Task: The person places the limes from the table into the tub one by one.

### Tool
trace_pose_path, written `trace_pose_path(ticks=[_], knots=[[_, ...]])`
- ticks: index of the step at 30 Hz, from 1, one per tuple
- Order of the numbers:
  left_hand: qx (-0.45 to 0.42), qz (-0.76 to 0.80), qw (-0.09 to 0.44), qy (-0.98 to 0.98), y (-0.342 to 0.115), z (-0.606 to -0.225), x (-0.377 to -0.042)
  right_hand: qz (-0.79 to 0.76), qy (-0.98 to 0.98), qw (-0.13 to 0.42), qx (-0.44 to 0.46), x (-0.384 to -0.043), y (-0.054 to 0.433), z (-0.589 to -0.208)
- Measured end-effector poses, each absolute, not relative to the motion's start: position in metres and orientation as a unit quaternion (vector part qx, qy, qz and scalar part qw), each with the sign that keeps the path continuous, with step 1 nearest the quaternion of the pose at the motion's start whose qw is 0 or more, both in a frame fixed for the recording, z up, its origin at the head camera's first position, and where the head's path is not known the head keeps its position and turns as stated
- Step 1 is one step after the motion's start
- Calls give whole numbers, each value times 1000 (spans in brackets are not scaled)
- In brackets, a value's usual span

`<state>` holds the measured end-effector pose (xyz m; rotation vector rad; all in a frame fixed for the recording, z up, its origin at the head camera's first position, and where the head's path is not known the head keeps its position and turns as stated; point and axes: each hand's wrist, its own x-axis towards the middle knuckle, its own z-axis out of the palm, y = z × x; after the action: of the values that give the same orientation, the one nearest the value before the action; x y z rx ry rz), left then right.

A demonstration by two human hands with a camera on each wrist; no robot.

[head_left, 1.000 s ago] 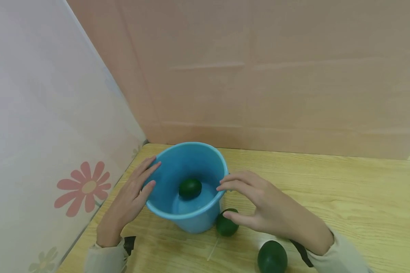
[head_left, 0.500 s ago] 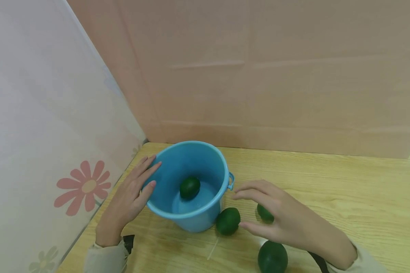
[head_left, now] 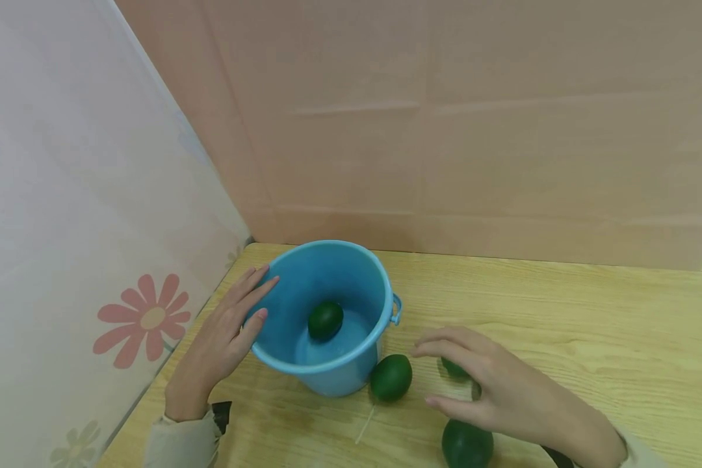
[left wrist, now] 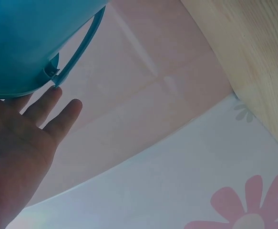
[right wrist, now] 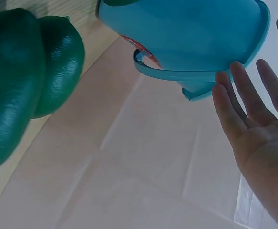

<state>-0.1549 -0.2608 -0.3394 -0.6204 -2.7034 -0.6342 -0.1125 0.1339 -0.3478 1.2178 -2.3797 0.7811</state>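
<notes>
Your right hand [head_left: 488,380] hangs over the near part of the desk [head_left: 591,318], to the right of the blue bucket [head_left: 336,382], its fingers and thumb spread apart and nothing in its grasp. What seems to count most is that the gap between thumb and fingertips faces left, toward the side fruit [head_left: 390,378], a green oval just beside the bucket's near right wall. Its long axis looks slightly slanted, near left to far right, and the right hand is much the nearer of your two. The half-hidden fruit [head_left: 454,368] shows partly behind the same hand, and the near fruit [head_left: 468,445] lies on its near side; you cannot tell how either one's long axis runs.

Your left hand [head_left: 219,338] rests at the bucket's left rim, fingers extended, not curled round it. Inside, the inner fruit [head_left: 325,320] sits on the bucket floor.

The desk is yellow wood grain. A pinkish-tan wall [head_left: 474,143] closes the far side, and a pale wall [head_left: 82,182] with a pink flower [head_left: 143,318] runs along the left.
</notes>
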Motion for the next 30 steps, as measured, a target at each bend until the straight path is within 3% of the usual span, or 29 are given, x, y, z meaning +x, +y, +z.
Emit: trace_pose_path(ticks=[14,30], knots=[[-218,-242,134,-936,-260,-339,-155,253,-893,96,361,-103,142,-359],[-216,-246,132,-936,-260,-339,-154,258,-901,57,344,-98,148,-374]])
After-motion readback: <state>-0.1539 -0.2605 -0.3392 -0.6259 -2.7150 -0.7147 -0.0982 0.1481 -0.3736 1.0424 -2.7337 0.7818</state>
